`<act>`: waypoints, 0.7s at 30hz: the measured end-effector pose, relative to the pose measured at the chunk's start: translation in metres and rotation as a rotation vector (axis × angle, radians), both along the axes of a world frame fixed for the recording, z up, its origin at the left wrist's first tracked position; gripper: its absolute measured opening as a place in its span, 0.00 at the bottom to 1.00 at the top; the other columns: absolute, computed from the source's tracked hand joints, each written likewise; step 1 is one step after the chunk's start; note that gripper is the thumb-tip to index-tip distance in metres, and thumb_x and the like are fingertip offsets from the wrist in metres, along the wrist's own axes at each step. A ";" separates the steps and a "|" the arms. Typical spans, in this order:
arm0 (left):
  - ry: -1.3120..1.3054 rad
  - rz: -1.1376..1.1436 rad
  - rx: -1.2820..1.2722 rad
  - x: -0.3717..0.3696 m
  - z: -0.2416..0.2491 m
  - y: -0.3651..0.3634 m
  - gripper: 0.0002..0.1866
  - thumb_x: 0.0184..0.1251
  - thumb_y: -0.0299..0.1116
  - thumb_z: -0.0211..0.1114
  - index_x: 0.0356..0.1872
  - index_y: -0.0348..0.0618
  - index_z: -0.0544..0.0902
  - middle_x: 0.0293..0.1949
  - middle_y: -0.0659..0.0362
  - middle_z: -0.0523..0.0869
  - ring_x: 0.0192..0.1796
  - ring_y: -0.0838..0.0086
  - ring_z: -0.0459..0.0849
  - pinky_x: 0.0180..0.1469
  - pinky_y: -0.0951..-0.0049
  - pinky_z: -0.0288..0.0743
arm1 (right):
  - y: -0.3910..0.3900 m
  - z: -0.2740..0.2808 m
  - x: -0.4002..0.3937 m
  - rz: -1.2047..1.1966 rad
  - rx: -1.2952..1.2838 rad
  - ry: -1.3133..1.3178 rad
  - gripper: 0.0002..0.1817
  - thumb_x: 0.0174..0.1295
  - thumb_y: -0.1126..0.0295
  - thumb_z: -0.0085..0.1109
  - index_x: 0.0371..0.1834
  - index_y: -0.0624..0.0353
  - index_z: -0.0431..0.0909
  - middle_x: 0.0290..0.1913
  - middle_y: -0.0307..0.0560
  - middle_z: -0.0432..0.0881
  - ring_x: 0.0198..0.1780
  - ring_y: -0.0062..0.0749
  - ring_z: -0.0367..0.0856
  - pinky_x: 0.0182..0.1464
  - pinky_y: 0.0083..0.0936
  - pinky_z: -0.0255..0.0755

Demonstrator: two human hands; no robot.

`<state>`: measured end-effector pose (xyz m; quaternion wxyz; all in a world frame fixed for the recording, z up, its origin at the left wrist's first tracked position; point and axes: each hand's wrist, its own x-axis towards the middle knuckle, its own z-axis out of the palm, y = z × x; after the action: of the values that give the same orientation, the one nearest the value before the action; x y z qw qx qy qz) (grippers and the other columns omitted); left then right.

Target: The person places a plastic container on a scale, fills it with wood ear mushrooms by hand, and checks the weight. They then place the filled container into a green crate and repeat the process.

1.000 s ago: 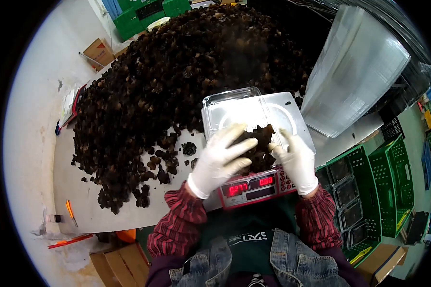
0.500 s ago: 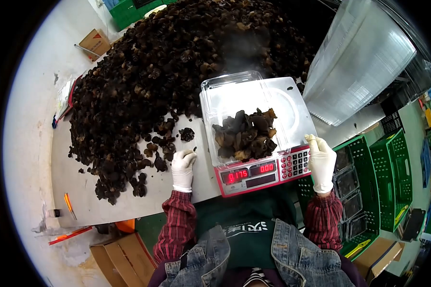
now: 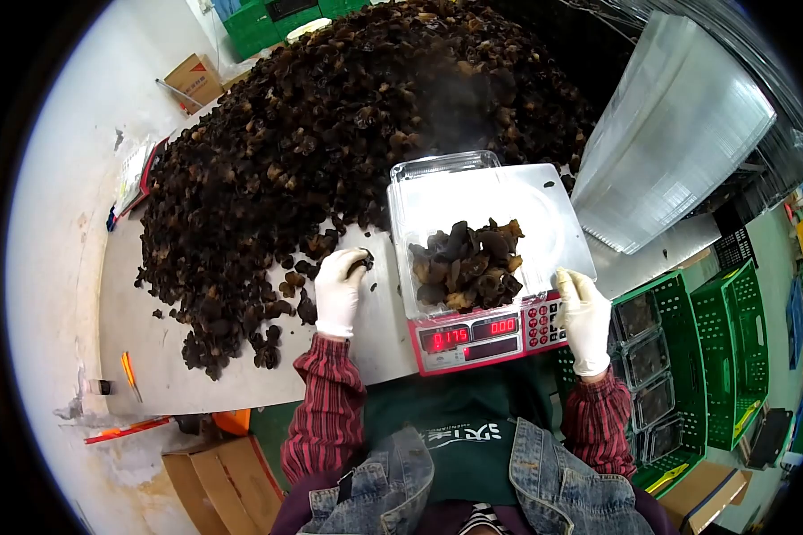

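My left hand [image 3: 337,290], in a white glove, pinches a dark piece of wood ear mushroom [image 3: 366,260] just left of the scale. At the scale's front right corner, my gloved right hand [image 3: 584,323] partly covers the keypad, its fingers extended and holding nothing visible. The red and silver weighing scale [image 3: 558,214] shows 0.175 and 0.00 in red digits. On its plate rests an open clear plastic box [image 3: 401,227] with a clump of wood ear mushrooms [image 3: 468,266] in it. A huge mushroom pile [image 3: 330,125] covers the table behind and to the left.
A tall stack of clear plastic boxes [image 3: 674,134] leans at the right. Green crates [image 3: 691,374] stand below it, one holding filled clear boxes [image 3: 647,357]. An orange-handled tool [image 3: 130,374] lies at the table's left. A cardboard box [image 3: 227,486] is below the table.
My left hand has reached forward and taken a piece of mushroom. My right hand has shifted left over the keypad. The whole view has moved slightly.
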<state>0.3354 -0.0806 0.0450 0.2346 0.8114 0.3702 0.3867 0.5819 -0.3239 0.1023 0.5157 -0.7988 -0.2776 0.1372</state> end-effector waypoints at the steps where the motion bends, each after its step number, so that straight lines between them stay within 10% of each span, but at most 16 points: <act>1: 0.105 -0.013 0.049 0.006 -0.002 0.006 0.12 0.56 0.23 0.68 0.43 0.40 0.85 0.49 0.54 0.84 0.51 0.64 0.81 0.53 0.69 0.75 | 0.001 -0.003 -0.002 0.024 -0.005 -0.022 0.17 0.69 0.61 0.58 0.49 0.65 0.80 0.24 0.48 0.82 0.17 0.24 0.77 0.23 0.21 0.69; 3: -0.117 0.006 -0.004 0.028 -0.004 0.020 0.12 0.62 0.24 0.64 0.47 0.39 0.85 0.47 0.55 0.84 0.44 0.70 0.82 0.48 0.74 0.77 | 0.006 0.002 -0.009 0.109 -0.068 -0.002 0.20 0.71 0.60 0.54 0.56 0.67 0.74 0.22 0.47 0.82 0.19 0.23 0.78 0.25 0.19 0.68; 5: -0.278 -0.037 -0.581 0.053 0.045 0.009 0.16 0.69 0.26 0.59 0.56 0.40 0.82 0.38 0.59 0.85 0.33 0.79 0.82 0.37 0.80 0.75 | 0.013 0.006 -0.012 0.160 -0.042 0.190 0.20 0.73 0.61 0.51 0.58 0.66 0.73 0.22 0.45 0.82 0.19 0.20 0.76 0.25 0.19 0.67; 7: -0.239 -0.241 -0.789 0.070 0.059 0.020 0.27 0.73 0.31 0.55 0.72 0.45 0.64 0.35 0.61 0.85 0.28 0.83 0.79 0.29 0.82 0.71 | 0.016 0.011 -0.013 0.194 0.037 0.379 0.21 0.74 0.62 0.48 0.58 0.69 0.73 0.21 0.41 0.81 0.22 0.16 0.75 0.27 0.15 0.67; 10: -0.614 -0.307 -0.775 0.087 0.061 0.026 0.33 0.76 0.43 0.55 0.77 0.50 0.53 0.45 0.54 0.85 0.38 0.78 0.81 0.40 0.78 0.75 | 0.021 0.018 -0.018 0.184 0.169 0.533 0.19 0.75 0.62 0.48 0.57 0.69 0.75 0.24 0.39 0.80 0.24 0.16 0.77 0.28 0.13 0.67; 13: -0.624 -0.504 -0.602 0.057 0.039 0.022 0.28 0.77 0.56 0.44 0.62 0.46 0.78 0.53 0.53 0.83 0.55 0.67 0.80 0.62 0.64 0.70 | 0.010 -0.006 -0.008 0.284 0.228 0.567 0.31 0.76 0.48 0.38 0.60 0.68 0.72 0.31 0.41 0.81 0.28 0.20 0.78 0.34 0.16 0.71; 15: -0.255 -0.586 0.064 0.031 0.055 -0.001 0.20 0.75 0.47 0.55 0.49 0.41 0.85 0.53 0.56 0.83 0.59 0.67 0.77 0.65 0.65 0.68 | 0.012 -0.003 -0.011 0.296 0.454 0.870 0.26 0.76 0.49 0.42 0.52 0.65 0.73 0.30 0.43 0.80 0.32 0.20 0.79 0.38 0.17 0.71; 21: -0.379 -0.323 -0.912 0.009 0.060 -0.084 0.20 0.62 0.19 0.64 0.56 0.40 0.74 0.35 0.60 0.81 0.37 0.70 0.83 0.42 0.72 0.79 | 0.010 0.011 -0.018 0.350 0.307 0.728 0.24 0.68 0.75 0.50 0.66 0.73 0.62 0.36 0.42 0.78 0.34 0.19 0.78 0.39 0.16 0.73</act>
<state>0.3442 -0.1650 0.1054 0.6838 0.5893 0.3223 0.2849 0.5644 -0.3139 0.1131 0.6618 -0.5532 -0.2262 0.4527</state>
